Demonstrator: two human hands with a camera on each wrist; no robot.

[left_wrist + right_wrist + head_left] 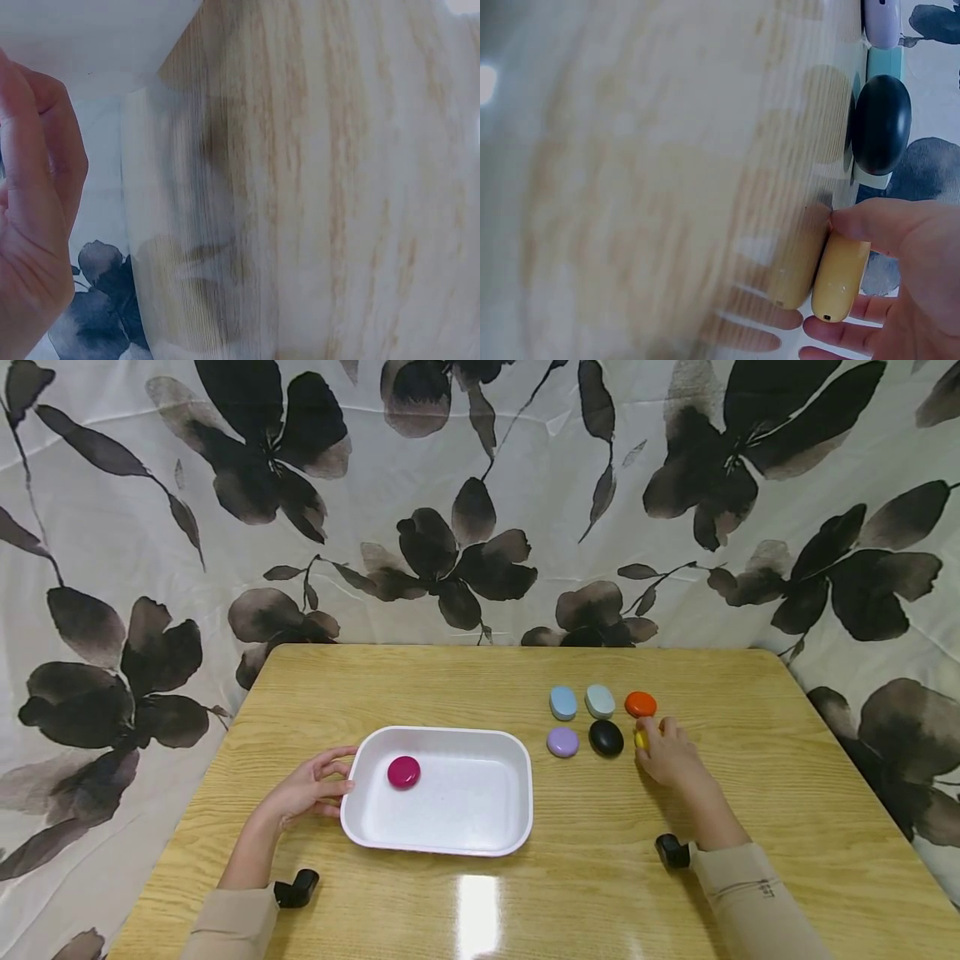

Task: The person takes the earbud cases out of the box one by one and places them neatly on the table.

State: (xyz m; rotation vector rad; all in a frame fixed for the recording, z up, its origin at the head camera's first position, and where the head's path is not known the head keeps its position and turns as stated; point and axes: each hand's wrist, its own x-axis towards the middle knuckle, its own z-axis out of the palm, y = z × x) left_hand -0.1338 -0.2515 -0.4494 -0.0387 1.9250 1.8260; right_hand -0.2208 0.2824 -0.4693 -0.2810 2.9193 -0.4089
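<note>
A white rectangular tray [437,846] stands on the table with a dark pink round disc [403,772] inside, near its left end. My left hand [311,787] rests its loosely bent fingers against the tray's left edge; in the left wrist view the hand [34,202] shows only partly. To the right, my right hand [670,752] pinches a glossy yellow rounded disc [840,277] between thumb and fingers, low over the table. Most of that disc is hidden in the head view. Just left of it is a black oval disc [606,738], and an orange disc [641,704] lies behind.
A light blue disc [563,702], a pale green disc [600,701] and a purple disc [562,742] lie between the tray and the right hand. The wooden table [585,877] ends at the back against a floral cloth [450,460].
</note>
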